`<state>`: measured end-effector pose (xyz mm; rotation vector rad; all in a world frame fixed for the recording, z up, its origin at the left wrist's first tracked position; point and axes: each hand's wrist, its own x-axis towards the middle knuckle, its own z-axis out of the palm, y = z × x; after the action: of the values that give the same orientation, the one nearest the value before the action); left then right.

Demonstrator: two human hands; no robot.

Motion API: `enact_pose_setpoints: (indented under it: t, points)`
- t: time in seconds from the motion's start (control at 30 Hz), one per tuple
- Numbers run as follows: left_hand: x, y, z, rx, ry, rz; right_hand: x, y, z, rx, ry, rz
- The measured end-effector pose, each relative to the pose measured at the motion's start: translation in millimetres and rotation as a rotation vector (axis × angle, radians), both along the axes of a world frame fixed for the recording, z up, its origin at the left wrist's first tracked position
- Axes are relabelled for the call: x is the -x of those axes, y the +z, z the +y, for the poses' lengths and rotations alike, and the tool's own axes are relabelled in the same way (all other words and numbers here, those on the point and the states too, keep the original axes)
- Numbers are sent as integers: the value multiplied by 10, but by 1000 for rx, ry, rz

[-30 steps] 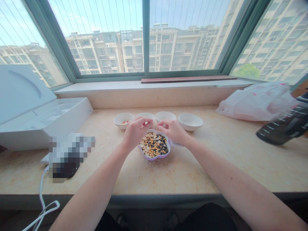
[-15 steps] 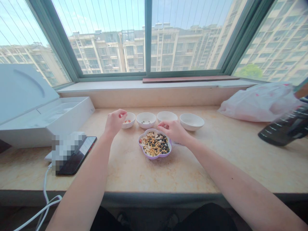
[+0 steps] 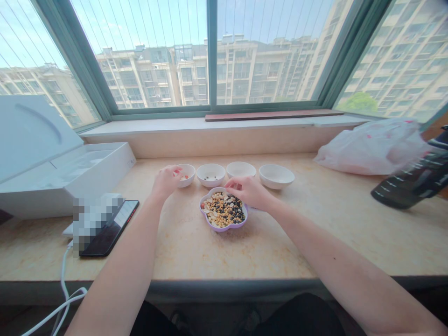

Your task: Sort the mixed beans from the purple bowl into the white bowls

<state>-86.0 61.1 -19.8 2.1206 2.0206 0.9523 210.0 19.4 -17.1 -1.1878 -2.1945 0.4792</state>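
Observation:
A purple flower-shaped bowl [image 3: 224, 228] holds mixed yellow and black beans and pale flat pieces. Over its far right rim hangs my right hand [image 3: 249, 191], fingers bent into a pinch; whatever they hold is too small to make out. My left hand [image 3: 166, 182] is at the leftmost white bowl [image 3: 189, 181], its fingertips drawn together over the near-left rim. That bowl contains a few red and white pieces. Beside it, a second white bowl [image 3: 211, 181] has several small dark bits in it. A third white bowl [image 3: 241, 168] is partly covered by my right hand.
A fourth white bowl [image 3: 276, 180] ends the row on the right. An open white box [image 3: 101, 168] and a phone [image 3: 112, 233] with a white cable lie to the left. A plastic bag [image 3: 371, 147] and a dark bottle [image 3: 402, 186] are at the right, below the window.
My left hand has lowered slightly onto the leftmost white bowl's rim. My right hand has stayed by the purple bowl, its fingers shifted slightly. The whole view has moved a little.

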Motion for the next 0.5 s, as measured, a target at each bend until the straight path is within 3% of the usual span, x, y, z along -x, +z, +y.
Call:
enact_pose_setpoints:
  t: [0.2, 0.37, 0.5]
  points:
    - [-97, 47, -45, -113, -85, -34, 36, 42, -63, 34, 97, -19]
    - [-257, 98, -150, -147, -265, -101, 75, 71, -168, 178, 276, -112]
    - [-459, 79, -260, -129, -396, -221, 123, 59, -216, 163, 343, -216]
